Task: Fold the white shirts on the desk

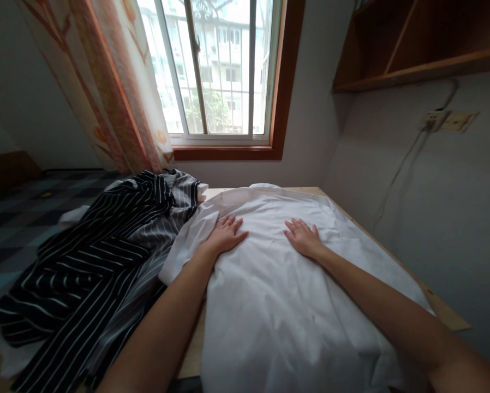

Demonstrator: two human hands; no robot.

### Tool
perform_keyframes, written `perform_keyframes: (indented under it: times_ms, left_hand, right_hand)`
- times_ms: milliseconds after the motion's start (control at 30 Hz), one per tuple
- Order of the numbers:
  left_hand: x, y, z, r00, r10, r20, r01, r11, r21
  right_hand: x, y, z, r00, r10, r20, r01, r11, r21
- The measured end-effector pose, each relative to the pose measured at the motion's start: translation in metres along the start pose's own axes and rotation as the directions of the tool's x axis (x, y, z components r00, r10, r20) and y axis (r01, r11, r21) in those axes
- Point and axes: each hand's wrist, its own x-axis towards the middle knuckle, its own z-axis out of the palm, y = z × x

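Note:
A white garment (pixel 269 284), perhaps a shirt, lies spread over a wooden table, with soft creases running along it and its near end reaching the bottom of the view. My left hand (pixel 225 234) rests palm down on its left part, fingers stretched out. On the right part, my right hand (pixel 303 237) also lies flat, fingers extended, some way apart from the left. Neither hand grips the fabric. Left of the white cloth, a black garment with white stripes (pixel 101 256) is heaped up, close to my left forearm.
The wooden table's edge (pixel 445 311) shows at right, along the wall. At left is a checked bed cover (pixel 7 229). Ahead are a barred window (pixel 224 82) and a patterned curtain (pixel 114 82). A wooden shelf (pixel 417 71) hangs above a socket (pixel 437 119) with a cable.

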Motion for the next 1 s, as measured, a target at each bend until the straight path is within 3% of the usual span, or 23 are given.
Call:
perform_keyframes:
  times_ms: [200, 333, 533, 633, 833, 1000]
  left_hand:
    - [0.001, -0.001, 0.001, 1.000, 0.006, 0.009, -0.006, 1.000, 0.011]
    - [0.002, -0.001, 0.002, 1.000, 0.008, 0.013, -0.008, 1.000, 0.016]
    - [0.001, 0.001, 0.000, 1.000, -0.002, 0.011, 0.002, 1.000, 0.015]
    - [-0.001, 0.003, -0.001, 1.000, -0.017, 0.000, 0.017, 1.000, 0.016]
    - [-0.002, 0.010, -0.006, 0.992, -0.013, -0.124, 0.018, 0.999, 0.034]
    - [0.012, 0.028, -0.013, 0.977, -0.074, -0.198, 0.093, 0.992, 0.089]
  right_hand:
    - [0.009, 0.032, 0.002, 0.986, 0.161, -0.044, -0.162, 0.986, -0.026]
    - [0.017, 0.030, -0.007, 0.968, 0.241, -0.064, -0.242, 0.970, -0.012]
    - [0.016, -0.024, -0.010, 1.000, -0.023, -0.012, 0.023, 1.000, -0.019]
    - [0.012, -0.042, 0.000, 0.999, -0.034, -0.024, 0.035, 0.998, 0.051]
    - [0.008, -0.043, 0.008, 0.994, -0.040, -0.104, 0.046, 0.998, 0.052]
    - [0.008, -0.044, 0.007, 0.991, -0.044, -0.126, 0.049, 0.998, 0.035]
